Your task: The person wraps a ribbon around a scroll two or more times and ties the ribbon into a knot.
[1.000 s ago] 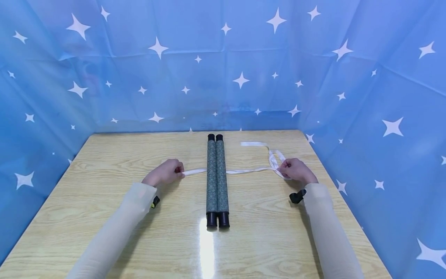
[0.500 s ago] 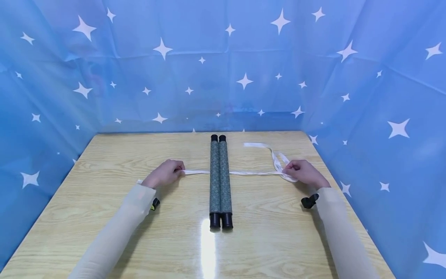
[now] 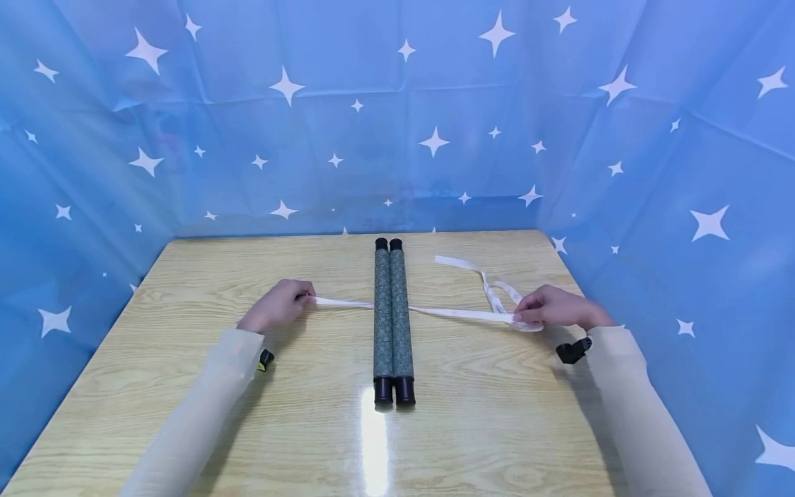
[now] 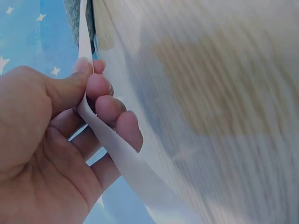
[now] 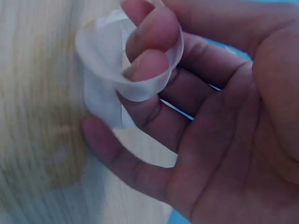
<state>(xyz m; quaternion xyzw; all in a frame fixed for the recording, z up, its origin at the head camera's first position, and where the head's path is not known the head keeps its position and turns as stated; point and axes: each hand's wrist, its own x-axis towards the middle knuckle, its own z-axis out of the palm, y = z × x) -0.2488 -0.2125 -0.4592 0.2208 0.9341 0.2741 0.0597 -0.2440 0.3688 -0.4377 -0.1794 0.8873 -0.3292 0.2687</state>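
Two rollers covered in grey-green patterned material with black end caps, like a double-rolled scroll (image 3: 393, 310), lie side by side on the table. A white ribbon (image 3: 459, 313) runs crosswise beneath them and out to both sides. My left hand (image 3: 281, 304) pinches the ribbon left of the scroll; in the left wrist view a tail of ribbon (image 4: 126, 163) hangs past the curled fingers. My right hand (image 3: 549, 308) pinches the ribbon on the other side. In the right wrist view a ribbon loop (image 5: 105, 60) curls around the fingertips.
The wooden table (image 3: 298, 428) reaches back to a blue curtain (image 3: 348, 138) with white stars, which also hangs along both sides. The ribbon's loose end (image 3: 456, 262) lies at the back right.
My right hand has moved right along with the ribbon. My left hand has shifted slightly left and up, and the ribbon between the hands is straighter. The scroll stays in place on the table.
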